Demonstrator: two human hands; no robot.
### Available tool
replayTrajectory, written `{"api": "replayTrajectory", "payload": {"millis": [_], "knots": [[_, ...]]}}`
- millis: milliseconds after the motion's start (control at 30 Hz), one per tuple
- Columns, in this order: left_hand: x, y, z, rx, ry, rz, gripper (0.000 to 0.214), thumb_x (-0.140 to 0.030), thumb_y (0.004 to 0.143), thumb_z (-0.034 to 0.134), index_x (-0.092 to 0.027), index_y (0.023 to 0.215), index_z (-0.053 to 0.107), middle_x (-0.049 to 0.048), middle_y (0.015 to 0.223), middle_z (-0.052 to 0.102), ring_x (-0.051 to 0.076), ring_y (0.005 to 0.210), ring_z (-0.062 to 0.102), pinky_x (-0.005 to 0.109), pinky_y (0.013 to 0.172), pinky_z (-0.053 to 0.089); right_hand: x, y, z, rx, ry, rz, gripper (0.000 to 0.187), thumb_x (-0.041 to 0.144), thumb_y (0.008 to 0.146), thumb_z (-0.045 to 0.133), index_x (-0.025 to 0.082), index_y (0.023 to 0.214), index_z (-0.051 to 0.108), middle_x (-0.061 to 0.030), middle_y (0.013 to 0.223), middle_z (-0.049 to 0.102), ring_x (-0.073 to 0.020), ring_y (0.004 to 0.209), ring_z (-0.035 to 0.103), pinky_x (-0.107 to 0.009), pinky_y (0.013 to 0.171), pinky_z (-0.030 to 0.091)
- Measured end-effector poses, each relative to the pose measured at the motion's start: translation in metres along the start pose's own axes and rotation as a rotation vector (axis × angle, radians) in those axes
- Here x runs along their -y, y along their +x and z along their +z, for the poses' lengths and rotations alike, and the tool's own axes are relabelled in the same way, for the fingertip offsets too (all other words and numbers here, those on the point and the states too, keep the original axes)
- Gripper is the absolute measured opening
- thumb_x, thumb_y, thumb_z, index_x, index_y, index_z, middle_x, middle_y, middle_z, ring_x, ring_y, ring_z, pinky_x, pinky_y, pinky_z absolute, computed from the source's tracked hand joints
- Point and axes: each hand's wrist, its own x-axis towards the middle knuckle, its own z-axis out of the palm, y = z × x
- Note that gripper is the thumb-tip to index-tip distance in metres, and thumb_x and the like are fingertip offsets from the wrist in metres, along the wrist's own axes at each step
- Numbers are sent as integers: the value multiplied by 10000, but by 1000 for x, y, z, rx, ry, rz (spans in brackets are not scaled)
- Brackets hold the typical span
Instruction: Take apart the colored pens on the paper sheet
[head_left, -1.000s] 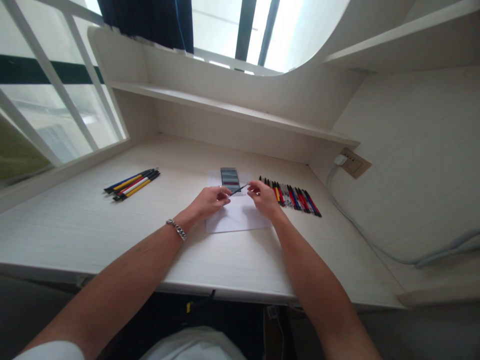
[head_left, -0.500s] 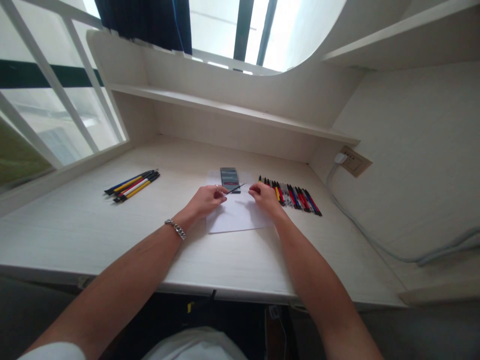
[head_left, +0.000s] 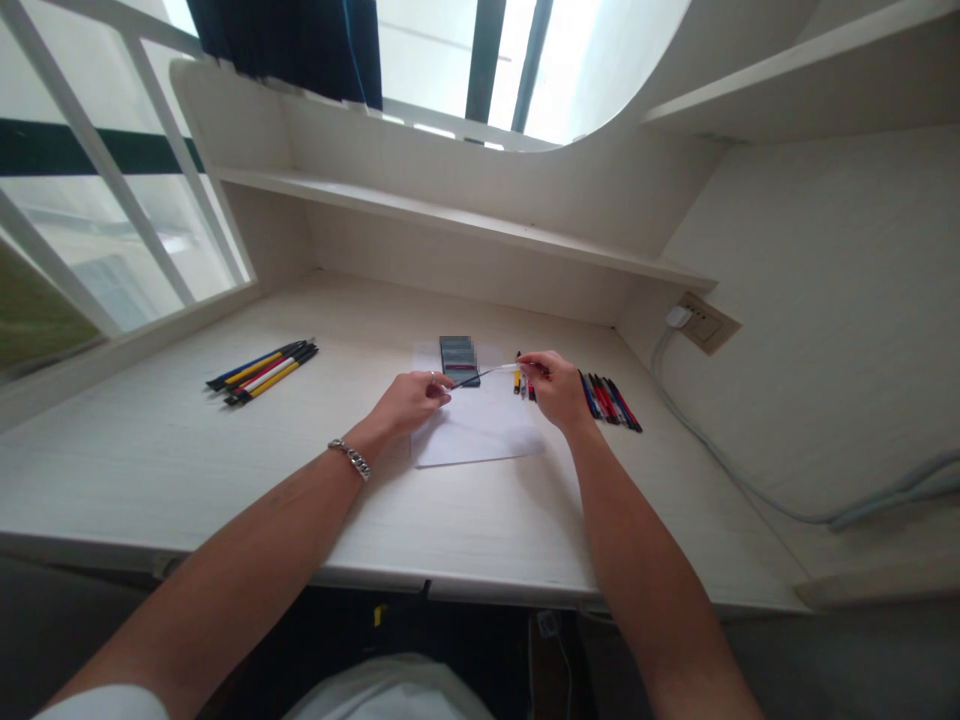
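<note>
My left hand (head_left: 409, 402) rests at the edge of a white paper sheet (head_left: 472, 435), its fingertips pinching the dark end of a slim pen (head_left: 484, 375). My right hand (head_left: 553, 388) holds the pale, clear end of that pen, above the left part of a row of coloured pens (head_left: 607, 402). The hand hides part of that row. Just behind the pen lies a dark rectangular pack (head_left: 459, 358), with its surface blurred. A chain bracelet (head_left: 350, 459) circles my left wrist.
A small bundle of black, yellow and red pens (head_left: 262, 372) lies on the white desk (head_left: 135, 470) to the left. A shelf (head_left: 450, 222) runs behind, with a window (head_left: 97, 190) at left. A wall socket (head_left: 703, 324) feeds a grey cable (head_left: 739, 470) at right.
My right hand has moved right and slightly up, over the pen row, and more of the pen now shows between my hands. My left hand has stayed nearly still.
</note>
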Motion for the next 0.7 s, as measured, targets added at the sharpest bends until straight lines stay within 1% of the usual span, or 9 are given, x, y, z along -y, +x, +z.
{"api": "replayTrajectory", "payload": {"millis": [167,300,400,567,700], "knots": [[-4,-1,-1,-7,-30,-5,240,-232,741,731,-195,967,803,61,777,755,213,708,669,325,696,506,-1,0,1,-1,13,-27,170,227,873,600,184,926,755,-79,961,724,-198,857,657,-332,808,501],[-8,-2,-2,41,52,-11,275,-227,790,685,-171,1036,793,81,851,769,214,772,685,326,747,511,-4,0,1,4,33,-40,159,220,871,615,181,923,760,-82,945,722,-202,845,652,-339,789,492],[-8,-3,-2,49,57,-23,295,-237,801,678,-170,1065,789,86,886,774,216,799,694,326,763,515,-4,0,1,19,38,-39,150,215,873,627,178,920,764,-85,938,717,-201,823,648,-336,766,484],[-5,-3,1,88,6,-11,320,-270,804,678,-167,1086,787,85,883,775,206,785,692,310,756,516,3,-3,7,87,39,-45,131,205,870,645,184,906,769,-70,886,711,-186,783,646,-310,730,478],[-2,-1,2,118,-20,50,363,-357,821,665,-177,1114,783,84,931,784,216,832,693,307,780,512,11,-7,15,154,117,-35,137,174,849,646,185,901,772,-61,894,713,-171,781,649,-291,725,482]]}}
